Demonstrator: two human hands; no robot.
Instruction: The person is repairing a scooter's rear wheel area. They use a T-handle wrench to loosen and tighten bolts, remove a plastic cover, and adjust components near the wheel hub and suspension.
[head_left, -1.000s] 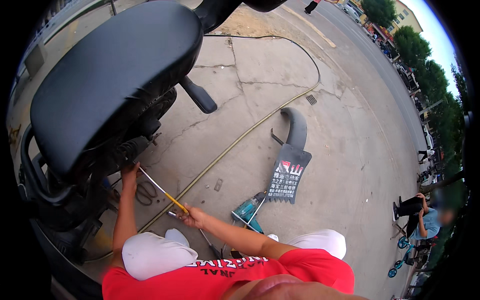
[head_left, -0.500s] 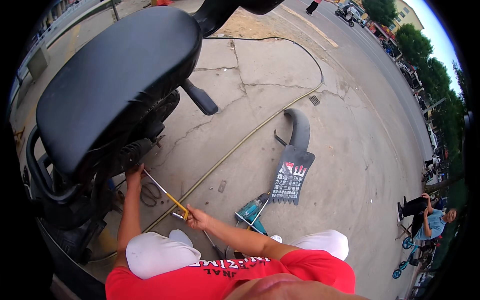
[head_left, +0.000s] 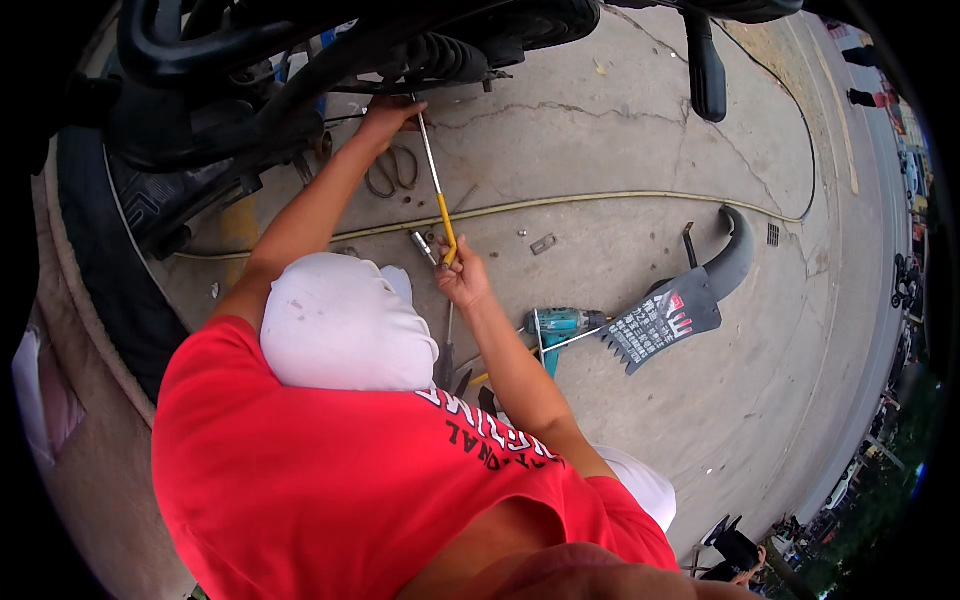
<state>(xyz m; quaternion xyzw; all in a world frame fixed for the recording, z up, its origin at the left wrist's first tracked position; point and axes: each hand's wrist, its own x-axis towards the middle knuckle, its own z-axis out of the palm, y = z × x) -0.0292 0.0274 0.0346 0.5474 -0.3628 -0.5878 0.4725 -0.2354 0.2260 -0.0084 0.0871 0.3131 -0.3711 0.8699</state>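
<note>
My left hand [head_left: 395,115] is closed on the upper steel end of a long wrench [head_left: 430,150] beneath the black scooter's shock absorber [head_left: 447,62]; whatever that end engages is hidden. Lower down, my right hand [head_left: 462,272] grips the yellow bent handle of the same wrench. A short silver socket piece [head_left: 422,243] lies at the right hand's fingers; I cannot tell whether it is attached. A teal power drill [head_left: 560,322] rests on the concrete to the right, with steel tools across it and around it.
A grey mudguard with a printed flap [head_left: 730,245] lies at the right. A hose [head_left: 600,195] crosses the pavement, near looped black pieces [head_left: 390,175] and small hardware. The scooter frame [head_left: 170,130] fills the upper left. A seated person [head_left: 735,555] is at the lower right, a road beyond.
The view has swung round: the scooter now spans the top, the wrench points more upright and the drill and mudguard sit farther right. Both hands still hold the wrench.
</note>
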